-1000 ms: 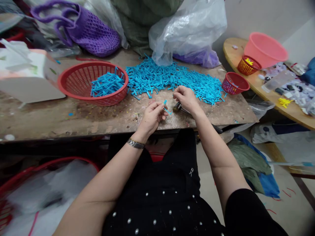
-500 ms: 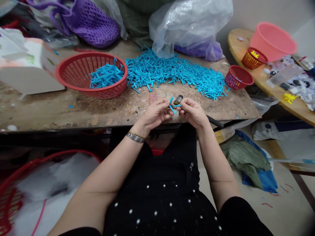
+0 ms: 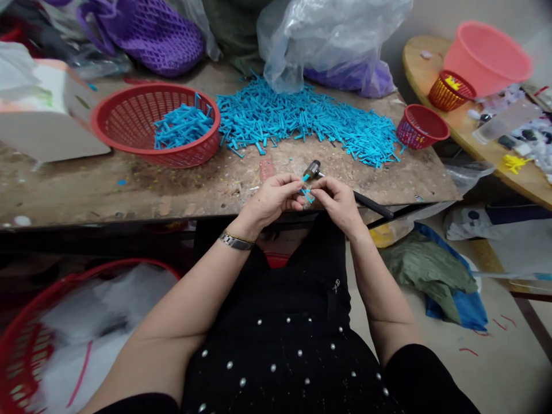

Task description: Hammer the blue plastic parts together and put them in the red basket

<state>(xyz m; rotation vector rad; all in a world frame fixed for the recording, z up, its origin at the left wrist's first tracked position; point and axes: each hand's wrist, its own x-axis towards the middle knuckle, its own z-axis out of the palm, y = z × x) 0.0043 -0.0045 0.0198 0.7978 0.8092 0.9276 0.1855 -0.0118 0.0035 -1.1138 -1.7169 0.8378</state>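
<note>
A second ago my bare right hand (image 3: 335,200) was out by the near edge of the big heap of slim bright-blue plastic pieces (image 3: 302,119); now I have it drawn back beside my bare left hand (image 3: 272,200), my two sets of fingertips meeting. Half a second ago I had a blue piece lying crosswise in my right fingertips; now it has closed in on the small blue plastic pieces (image 3: 309,196) in my left, and I cannot tell one from another. My left hand has shifted slightly right and nearer the table's front edge. With my right hand moved, the cylindrical dark-banded metal head (image 3: 312,169) and more of the long black handle (image 3: 371,203) show.
</note>
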